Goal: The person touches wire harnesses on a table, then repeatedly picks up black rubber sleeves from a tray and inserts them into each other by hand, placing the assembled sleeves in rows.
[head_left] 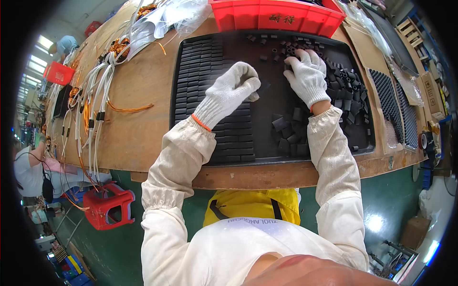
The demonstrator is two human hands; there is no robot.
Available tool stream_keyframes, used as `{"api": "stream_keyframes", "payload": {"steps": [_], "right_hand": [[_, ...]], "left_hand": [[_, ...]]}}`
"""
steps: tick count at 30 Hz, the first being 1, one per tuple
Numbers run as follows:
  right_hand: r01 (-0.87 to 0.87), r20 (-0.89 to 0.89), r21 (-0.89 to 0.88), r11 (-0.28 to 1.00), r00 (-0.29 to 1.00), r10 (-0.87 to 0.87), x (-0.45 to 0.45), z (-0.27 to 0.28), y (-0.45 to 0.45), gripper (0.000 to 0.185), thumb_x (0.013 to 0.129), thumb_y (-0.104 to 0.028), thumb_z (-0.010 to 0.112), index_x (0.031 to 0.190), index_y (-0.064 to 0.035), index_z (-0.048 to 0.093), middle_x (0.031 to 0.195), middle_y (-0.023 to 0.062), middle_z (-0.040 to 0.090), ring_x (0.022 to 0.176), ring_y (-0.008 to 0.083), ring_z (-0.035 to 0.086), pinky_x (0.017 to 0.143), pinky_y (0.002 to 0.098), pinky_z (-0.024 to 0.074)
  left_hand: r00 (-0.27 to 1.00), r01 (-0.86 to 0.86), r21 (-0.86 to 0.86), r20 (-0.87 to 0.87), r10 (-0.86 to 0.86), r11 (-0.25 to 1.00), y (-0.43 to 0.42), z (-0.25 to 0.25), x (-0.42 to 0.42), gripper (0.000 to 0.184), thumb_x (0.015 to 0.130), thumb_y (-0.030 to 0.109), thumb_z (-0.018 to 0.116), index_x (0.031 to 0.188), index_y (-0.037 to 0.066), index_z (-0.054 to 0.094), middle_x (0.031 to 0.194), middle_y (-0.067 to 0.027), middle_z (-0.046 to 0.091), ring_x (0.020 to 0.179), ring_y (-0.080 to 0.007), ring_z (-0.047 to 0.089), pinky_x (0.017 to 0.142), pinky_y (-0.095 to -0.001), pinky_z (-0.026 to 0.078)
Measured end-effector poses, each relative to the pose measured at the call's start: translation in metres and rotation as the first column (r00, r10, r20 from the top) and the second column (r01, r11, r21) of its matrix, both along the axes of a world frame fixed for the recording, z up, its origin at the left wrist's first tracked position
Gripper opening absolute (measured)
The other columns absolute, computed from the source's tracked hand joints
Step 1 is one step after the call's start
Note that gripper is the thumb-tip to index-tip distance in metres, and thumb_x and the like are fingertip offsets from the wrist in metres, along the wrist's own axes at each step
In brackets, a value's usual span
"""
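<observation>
My left hand (pixel 232 88), in a white knitted glove, is closed with its thumb and fingertips together above the black tray (pixel 267 157). A dark blur shows beside those fingertips, too faint to name. Beneath and left of this hand lie neat columns of flat black pieces (pixel 193 81). My right hand (pixel 307 77), gloved too, is over the far right part of the tray. Its fingers are bent, thumb and forefinger apart, close to small loose black tube pieces (pixel 281 50). More loose black pieces (pixel 350 90) are heaped right of it, and some flat ones (pixel 288 131) lie nearer me.
A red bin (pixel 281 19) stands behind the tray. White cables with copper wire ends (pixel 102 81) spread over the table's left side. Dark bubble-textured sheets (pixel 389 105) and cardboard lie at the right. A red stool (pixel 109 207) stands below left. Other people are at far left.
</observation>
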State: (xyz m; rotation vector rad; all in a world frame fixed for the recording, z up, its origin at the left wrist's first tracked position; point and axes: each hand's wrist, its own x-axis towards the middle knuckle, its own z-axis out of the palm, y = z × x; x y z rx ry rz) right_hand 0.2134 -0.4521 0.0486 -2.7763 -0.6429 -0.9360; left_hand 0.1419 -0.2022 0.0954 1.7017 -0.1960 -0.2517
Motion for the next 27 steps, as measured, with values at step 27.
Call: {"api": "stream_keyframes", "payload": {"steps": [27], "right_hand": [[-0.019,-0.409,0.853,0.522,0.596,0.691,-0.033,0.030,0.036,0.028,0.084,-0.007,0.074,0.110,-0.0066,0.063,0.090,-0.0018,0.057,0.083,0.0078,0.056,0.080,0.0241,0.0487]], "left_hand": [[0.991,-0.133,0.247,0.063,0.121,0.960,0.015,-0.002,0.016,0.027,0.102,0.013,0.063,0.126,0.001,0.067,0.098,-0.0026,0.070,0.085,-0.0073,0.064,0.080,-0.0236,0.055]]}}
